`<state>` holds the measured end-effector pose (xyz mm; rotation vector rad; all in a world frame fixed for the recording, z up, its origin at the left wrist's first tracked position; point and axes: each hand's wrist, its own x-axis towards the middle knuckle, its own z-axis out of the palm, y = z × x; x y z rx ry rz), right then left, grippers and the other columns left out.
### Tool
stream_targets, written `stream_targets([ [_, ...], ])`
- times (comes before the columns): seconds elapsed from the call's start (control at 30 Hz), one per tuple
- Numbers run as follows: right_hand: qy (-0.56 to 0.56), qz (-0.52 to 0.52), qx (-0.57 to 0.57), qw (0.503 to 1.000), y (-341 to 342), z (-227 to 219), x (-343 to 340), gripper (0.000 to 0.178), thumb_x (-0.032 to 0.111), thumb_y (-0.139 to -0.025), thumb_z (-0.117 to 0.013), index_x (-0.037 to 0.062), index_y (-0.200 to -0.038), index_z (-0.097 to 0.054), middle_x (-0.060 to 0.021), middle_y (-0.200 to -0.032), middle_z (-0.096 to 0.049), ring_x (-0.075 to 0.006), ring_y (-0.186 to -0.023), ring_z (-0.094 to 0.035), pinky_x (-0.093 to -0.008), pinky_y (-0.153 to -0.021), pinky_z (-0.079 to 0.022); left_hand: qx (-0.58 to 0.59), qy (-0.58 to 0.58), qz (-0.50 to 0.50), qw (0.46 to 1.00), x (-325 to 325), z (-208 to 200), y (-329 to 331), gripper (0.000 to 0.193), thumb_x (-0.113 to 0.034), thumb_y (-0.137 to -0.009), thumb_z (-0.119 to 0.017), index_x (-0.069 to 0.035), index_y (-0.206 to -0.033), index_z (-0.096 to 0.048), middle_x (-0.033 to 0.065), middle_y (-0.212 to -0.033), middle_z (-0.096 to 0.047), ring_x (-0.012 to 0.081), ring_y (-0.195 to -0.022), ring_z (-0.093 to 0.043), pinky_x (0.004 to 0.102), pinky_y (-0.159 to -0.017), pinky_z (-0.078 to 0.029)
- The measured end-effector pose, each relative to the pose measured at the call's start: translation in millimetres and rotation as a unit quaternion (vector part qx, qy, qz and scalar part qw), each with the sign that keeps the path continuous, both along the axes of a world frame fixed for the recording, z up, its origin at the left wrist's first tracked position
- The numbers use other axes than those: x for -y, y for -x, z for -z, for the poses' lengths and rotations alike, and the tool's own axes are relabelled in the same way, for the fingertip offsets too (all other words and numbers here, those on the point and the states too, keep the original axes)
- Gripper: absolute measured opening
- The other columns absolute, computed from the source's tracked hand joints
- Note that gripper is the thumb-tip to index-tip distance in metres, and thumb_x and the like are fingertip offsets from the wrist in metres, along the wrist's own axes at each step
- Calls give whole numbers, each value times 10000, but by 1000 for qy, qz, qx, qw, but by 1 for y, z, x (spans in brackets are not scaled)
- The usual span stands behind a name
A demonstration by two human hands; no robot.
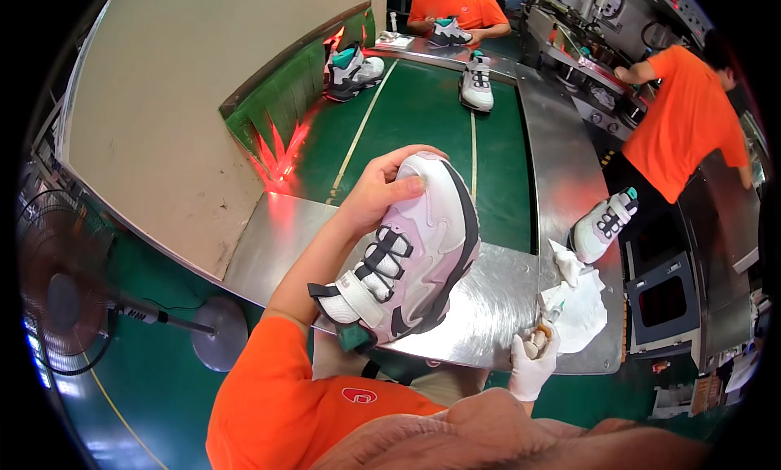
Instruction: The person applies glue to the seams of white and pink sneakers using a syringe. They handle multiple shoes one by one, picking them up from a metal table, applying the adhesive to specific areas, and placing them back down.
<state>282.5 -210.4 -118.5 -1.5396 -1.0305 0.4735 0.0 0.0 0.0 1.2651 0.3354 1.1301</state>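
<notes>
Sneaker (420,254), its toe gripped by left hand (381,187).

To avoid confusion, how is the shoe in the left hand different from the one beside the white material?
The left hand grasps the held shoe at its toe; no hand touches the shoe beside the white material. The held shoe's toe points toward the picture's top; the other shoe's, toward the lower left. The held shoe appears larger than the other here. Both have pale uppers, dark lacing and green near the heel.

A floor fan (63,301) at left — an orange-shirted co-worker (679,136) at right.
</notes>
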Motion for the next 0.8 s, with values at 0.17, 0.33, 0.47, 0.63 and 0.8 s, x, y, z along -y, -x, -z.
stream_targets([
  [0.17,-15,33,9,999,-18,23,-9,510,-7,-735,-725,12,-1206,-530,-70,-1012,-588,-126,-876,-567,-262,-783,-483,12,-23,14,1000,-9,-1,-5,512,-215,-795,-726,-12,-1228,-544,69,-1063,-632,151,-950,-620,292,-853,-503],
  [0.33,-25,34,28,999,-4,13,-8,481,2,-741,-726,10,-1183,-537,-68,-949,-603,-134,-805,-583,-260,-738,-493,-110,-25,2,994,-16,-9,-11,608,-373,-758,-756,10,-1183,-550,95,-1045,-636,168,-975,-623,297,-843,-512],
  [0.47,-8,67,54,996,-2,16,-12,455,19,-724,-735,10,-1142,-555,-66,-851,-608,-127,-730,-580,-265,-683,-494,-270,-118,-20,955,-39,-27,-45,438,-298,-806,-717,10,-1098,-606,62,-985,-643,127,-915,-604,279,-804,-492],
  [0.63,19,103,113,988,2,17,-18,458,79,-674,-761,21,-1088,-572,-90,-814,-601,-182,-687,-584,-307,-662,-494,-279,-165,-182,928,-135,-32,-84,401,-315,-808,-725,28,-1006,-662,95,-899,-679,144,-788,-630,288,-713,-508],
  [0.8,49,123,191,973,3,14,-14,479,127,-645,-784,28,-1069,-584,-125,-846,-618,-265,-704,-620,-342,-660,-508,-110,-32,-455,883,-301,12,-103,426,-315,-798,-723,72,-967,-666,145,-864,-688,183,-741,-651,314,-655,-503],
])
